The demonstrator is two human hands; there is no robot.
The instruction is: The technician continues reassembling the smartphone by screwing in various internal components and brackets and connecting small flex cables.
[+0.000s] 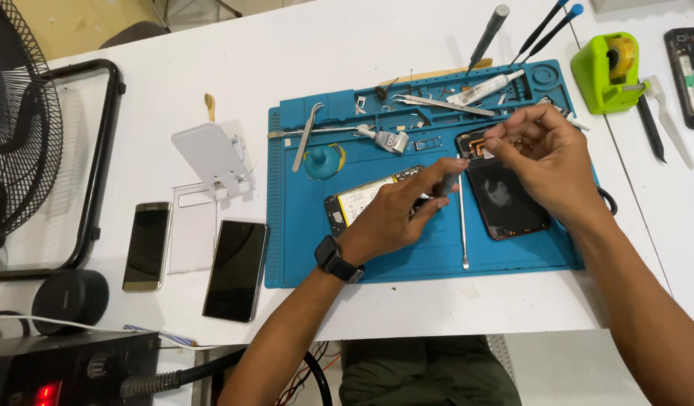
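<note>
Left hand: my left hand point(396, 214) pinches a thin tool tip over the opened phone body point(362, 201).
Right hand: my right hand point(546, 162) has fingertips pressed together above the dark back cover point(505, 199).
Edges: both phone parts lie inside the blue repair mat point(302, 248), with the metal spudger point(462, 218) between them.
Open room: bare mat below my hands.

Both forearms bare, no sleeves. Black smartwatch point(337, 260) with dark band on left wrist, at 7 o'clock from the left hand point(396, 214). Right hand point(546, 158) ringless; dark olive trousers point(426, 372) at 6 o'clock.

Head camera — looking down, close, over table point(407, 53)
</note>
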